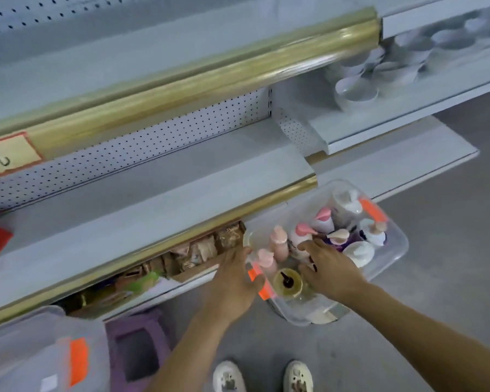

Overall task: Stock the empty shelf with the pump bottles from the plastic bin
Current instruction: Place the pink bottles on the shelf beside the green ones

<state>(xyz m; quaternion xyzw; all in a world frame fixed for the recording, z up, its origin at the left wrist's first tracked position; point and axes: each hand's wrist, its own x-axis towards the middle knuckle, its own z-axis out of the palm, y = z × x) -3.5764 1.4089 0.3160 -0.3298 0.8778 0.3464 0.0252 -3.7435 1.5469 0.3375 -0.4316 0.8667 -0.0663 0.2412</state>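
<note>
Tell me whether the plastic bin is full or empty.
Well filled: the clear plastic bin holds several pump bottles, pink, white and amber, standing upright close together.

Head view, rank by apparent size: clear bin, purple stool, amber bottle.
1. clear bin, largest
2. purple stool, though partly hidden, so its full size is unsure
3. amber bottle, smallest

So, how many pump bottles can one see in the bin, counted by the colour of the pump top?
Pink tops: 4
Beige tops: 2
White tops: 2
Black top: 1
Total: 9 seen in the bin; the right hand may hide more.
</note>
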